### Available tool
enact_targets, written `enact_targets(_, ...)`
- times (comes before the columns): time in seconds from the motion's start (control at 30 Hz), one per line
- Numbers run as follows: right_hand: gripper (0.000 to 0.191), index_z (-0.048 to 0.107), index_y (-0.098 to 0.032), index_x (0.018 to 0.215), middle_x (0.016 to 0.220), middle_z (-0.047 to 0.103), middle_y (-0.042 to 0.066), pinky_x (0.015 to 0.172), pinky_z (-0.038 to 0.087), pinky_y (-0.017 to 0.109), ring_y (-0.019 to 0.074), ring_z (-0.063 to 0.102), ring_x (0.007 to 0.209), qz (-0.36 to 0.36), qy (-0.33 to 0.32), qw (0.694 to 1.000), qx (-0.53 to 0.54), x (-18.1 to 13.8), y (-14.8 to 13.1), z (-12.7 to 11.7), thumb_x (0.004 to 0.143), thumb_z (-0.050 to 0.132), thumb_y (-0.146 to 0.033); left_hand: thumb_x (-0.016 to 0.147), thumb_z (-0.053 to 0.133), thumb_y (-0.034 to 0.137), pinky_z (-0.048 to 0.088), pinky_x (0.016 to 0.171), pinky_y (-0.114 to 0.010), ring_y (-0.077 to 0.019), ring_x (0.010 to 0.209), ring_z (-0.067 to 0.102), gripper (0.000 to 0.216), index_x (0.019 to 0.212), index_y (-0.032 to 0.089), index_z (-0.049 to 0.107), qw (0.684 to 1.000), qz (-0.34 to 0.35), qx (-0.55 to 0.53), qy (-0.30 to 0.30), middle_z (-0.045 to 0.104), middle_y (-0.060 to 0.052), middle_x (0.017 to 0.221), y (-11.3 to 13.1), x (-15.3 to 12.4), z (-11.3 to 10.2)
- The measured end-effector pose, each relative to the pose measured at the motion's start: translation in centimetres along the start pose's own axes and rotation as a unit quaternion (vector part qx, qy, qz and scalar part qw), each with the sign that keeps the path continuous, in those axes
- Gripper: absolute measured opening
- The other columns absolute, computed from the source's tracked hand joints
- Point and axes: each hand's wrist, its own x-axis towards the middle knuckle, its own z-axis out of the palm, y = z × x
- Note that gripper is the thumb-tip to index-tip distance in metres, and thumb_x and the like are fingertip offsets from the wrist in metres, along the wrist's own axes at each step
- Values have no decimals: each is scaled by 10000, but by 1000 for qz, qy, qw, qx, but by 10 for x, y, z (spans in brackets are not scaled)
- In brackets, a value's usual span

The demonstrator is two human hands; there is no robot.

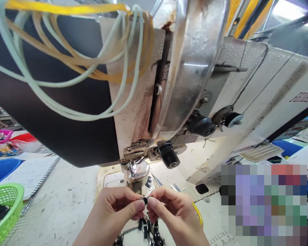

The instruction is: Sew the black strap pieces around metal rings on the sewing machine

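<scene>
Between my two hands, just in front of the sewing machine's needle area, is a small black piece with a bit of shiny metal. My left hand pinches it from the left with thumb and forefinger. From the other side my right hand pinches it the same way, and the fingertips nearly meet. Too little of the piece shows to name it more exactly. Below my fingers lies a pile of black strap pieces with metal parts.
A green basket holding black pieces stands at the left, beside a spiral notebook. Scissors lie behind my right hand. The machine head and hanging looped cords fill the space above. Part of the right side is pixelated.
</scene>
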Motion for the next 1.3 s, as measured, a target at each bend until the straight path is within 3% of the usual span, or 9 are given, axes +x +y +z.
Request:
enact_targets(0.27,416,647,-151,792,691,627,20,509,499,211,110,543,554,-30,-30,998,-36,26,5,20,854,680,-561,630,880,314,443,530,-207,-111,496,573,263,617,148,676,993,0,-79,84,665,2,504,-1,14,-5)
enact_targets(0.37,344,662,-166,825,652,633,17,454,427,201,104,505,503,-80,3,989,-121,35,4,20,888,648,-504,623,889,330,418,510,-181,-84,479,539,294,620,138,666,983,-6,-149,109,648,13,504,-4,22,-7)
enact_targets(0.5,142,714,-213,900,726,618,20,477,419,218,103,490,500,-282,61,917,-274,39,0,11,919,585,-271,611,899,290,413,499,-141,-54,489,516,278,617,134,670,963,-47,-231,132,643,24,549,-7,32,-10)
enact_targets(0.57,233,744,-239,966,821,638,49,460,414,223,100,482,493,-351,57,872,-337,40,0,7,908,530,-169,602,900,264,426,494,-136,-56,499,531,252,625,129,688,956,-59,-249,142,654,16,568,-8,36,-11)
enact_targets(0.7,354,771,-251,1021,865,667,86,455,446,235,126,548,522,-398,58,807,-432,41,3,0,860,498,-93,607,884,251,458,487,-138,-75,509,568,218,623,125,707,947,-54,-268,166,673,-8,576,-10,42,-11)
enact_targets(0.83,383,782,-276,1047,881,710,90,452,481,254,154,616,543,-411,76,772,-479,42,5,-1,840,521,-86,651,845,245,485,506,-154,-94,533,584,172,639,148,703,950,-50,-258,170,674,-12,603,-13,44,-12)
enact_targets(0.93,398,781,-283,1066,900,730,92,423,482,255,168,643,551,-413,71,759,-498,43,6,-1,833,526,-88,658,835,250,503,528,-171,-103,546,591,172,648,155,693,954,-55,-230,185,673,-15,627,-14,44,-12)
enact_targets(1.03,416,781,-276,1080,960,742,104,503,547,273,198,692,659,-429,71,754,-492,45,9,-3,822,524,-73,646,833,241,490,519,-163,-95,540,577,176,634,139,690,952,-62,-235,186,664,-12,607,-12,43,-10)
enact_targets(1.3,458,739,-272,1174,1015,726,107,627,566,295,200,684,752,-447,53,792,-413,50,11,-4,823,549,-47,658,815,195,434,504,-126,-58,529,539,157,607,121,686,952,-27,-259,163,624,17,566,-5,44,-8)
